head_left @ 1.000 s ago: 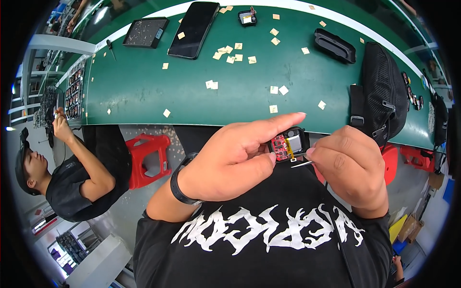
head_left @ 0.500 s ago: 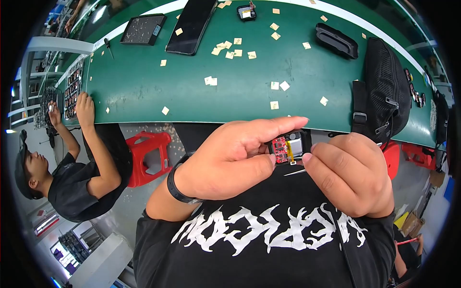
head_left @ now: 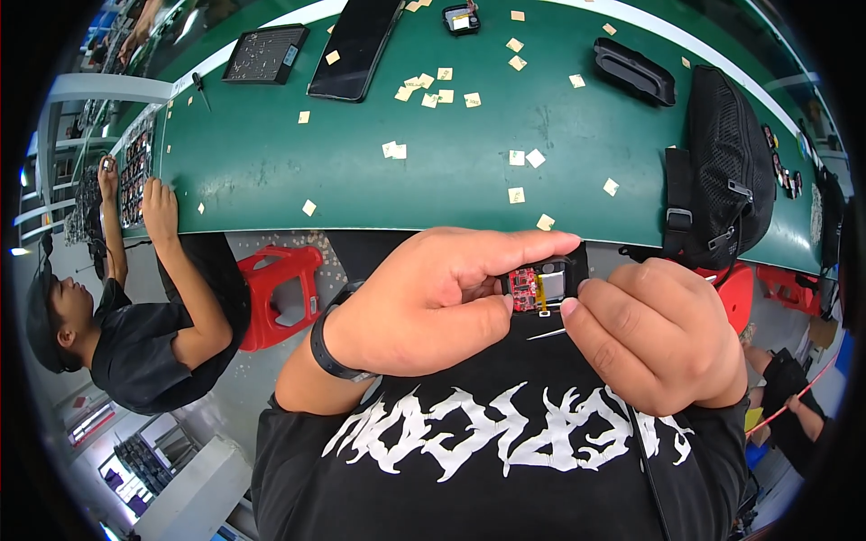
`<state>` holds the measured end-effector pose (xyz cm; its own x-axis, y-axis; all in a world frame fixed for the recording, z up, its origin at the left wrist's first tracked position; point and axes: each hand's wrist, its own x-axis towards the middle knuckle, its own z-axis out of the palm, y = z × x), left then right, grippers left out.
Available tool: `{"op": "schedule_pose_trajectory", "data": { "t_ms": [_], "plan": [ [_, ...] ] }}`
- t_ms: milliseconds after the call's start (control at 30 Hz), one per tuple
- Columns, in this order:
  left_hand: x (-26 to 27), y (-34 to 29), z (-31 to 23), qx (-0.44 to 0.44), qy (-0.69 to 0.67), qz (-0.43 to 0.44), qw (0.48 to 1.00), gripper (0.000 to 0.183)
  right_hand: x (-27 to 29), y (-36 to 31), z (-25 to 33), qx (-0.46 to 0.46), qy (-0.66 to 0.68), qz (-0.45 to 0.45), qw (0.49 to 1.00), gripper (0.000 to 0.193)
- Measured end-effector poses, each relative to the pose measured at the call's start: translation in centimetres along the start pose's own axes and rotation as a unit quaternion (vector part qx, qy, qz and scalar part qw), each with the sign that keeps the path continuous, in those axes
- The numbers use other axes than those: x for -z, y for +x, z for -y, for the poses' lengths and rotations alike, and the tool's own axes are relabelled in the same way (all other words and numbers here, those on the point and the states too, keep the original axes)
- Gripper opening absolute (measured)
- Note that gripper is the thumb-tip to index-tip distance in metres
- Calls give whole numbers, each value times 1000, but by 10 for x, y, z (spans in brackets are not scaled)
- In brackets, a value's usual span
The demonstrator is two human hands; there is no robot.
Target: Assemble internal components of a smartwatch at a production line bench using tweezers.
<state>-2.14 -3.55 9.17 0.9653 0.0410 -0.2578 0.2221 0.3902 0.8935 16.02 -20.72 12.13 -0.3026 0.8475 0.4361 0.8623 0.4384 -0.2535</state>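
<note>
Just in front of my chest, my left hand [head_left: 433, 302] is closed on a small open black device housing [head_left: 570, 270], its thumb below and fingers above. Inside the housing lie a red circuit board [head_left: 523, 293], a strip of yellow tape and a silver-grey rectangular part [head_left: 552, 285]. A small white-ended piece [head_left: 544, 314] sticks out at its lower edge. My right hand [head_left: 654, 334] is pinched at the housing's right side. From under its fingertips a thin pointed metal tool [head_left: 547, 334] reaches left; most of it is hidden by the hand.
On the green table [head_left: 271, 162] lie scattered cream paper squares [head_left: 446, 96], a large black phone-like slab [head_left: 356, 50], a black tray [head_left: 266, 54], a black case [head_left: 634, 72] and a black mesh bag [head_left: 731, 167]. A co-worker [head_left: 135, 334] sits left near a red stool [head_left: 284, 298].
The housing and my right fingertips have shifted slightly down and left, with the metal tip. At the left, the co-worker's farther hand has risen. At the far right, another person has come further into view.
</note>
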Motion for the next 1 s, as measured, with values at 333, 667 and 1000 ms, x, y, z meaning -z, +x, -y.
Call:
{"op": "schedule_pose_trajectory", "data": {
  "t_ms": [333, 667, 1000],
  "plan": [
    [-1, 1, -8, -108, 239, -3, 965, 53, -4, -1, 3, 20, -32, -13, 999, 24],
    [2, -1, -3, -107, 273, -86, 952, 42, -2, -9, 8, -86, -49, -46, 994, 29],
    [10, -9, -9, -54, 196, -46, 978, 59, -17, -1, 10, -103, 2, -73, 992, 28]
  ]
}}
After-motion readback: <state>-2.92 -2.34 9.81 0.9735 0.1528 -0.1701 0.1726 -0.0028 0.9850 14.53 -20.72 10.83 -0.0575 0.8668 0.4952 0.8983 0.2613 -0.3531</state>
